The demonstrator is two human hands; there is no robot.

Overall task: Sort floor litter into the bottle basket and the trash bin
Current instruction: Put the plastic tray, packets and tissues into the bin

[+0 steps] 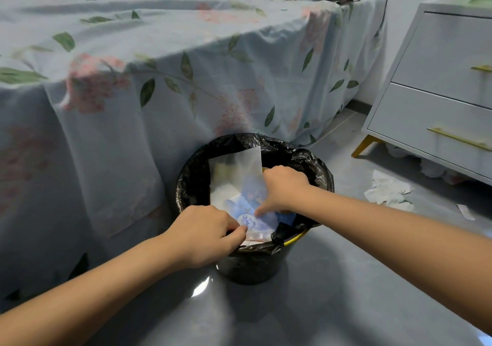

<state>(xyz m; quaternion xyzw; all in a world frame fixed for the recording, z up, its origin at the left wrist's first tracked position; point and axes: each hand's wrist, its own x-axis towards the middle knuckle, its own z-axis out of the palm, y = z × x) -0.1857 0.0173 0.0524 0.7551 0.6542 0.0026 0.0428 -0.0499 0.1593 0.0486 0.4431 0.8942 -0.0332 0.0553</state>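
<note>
Both hands are over the trash bin (253,265), which stands on the floor against the draped side of the bed (159,52). The left hand (205,235) has its fingers curled, pinching the near edge of a translucent plastic wrapper (239,183) with blue print, and the right hand (285,188) presses on it with curled fingers. The wrapper lies partly inside the black liner (314,164), its far end poking above the rim. To finish well, push it below the rim before letting go, keeping the liner from being dragged in; crumpled paper (388,191) waits on the floor near the dresser (439,92).
</note>
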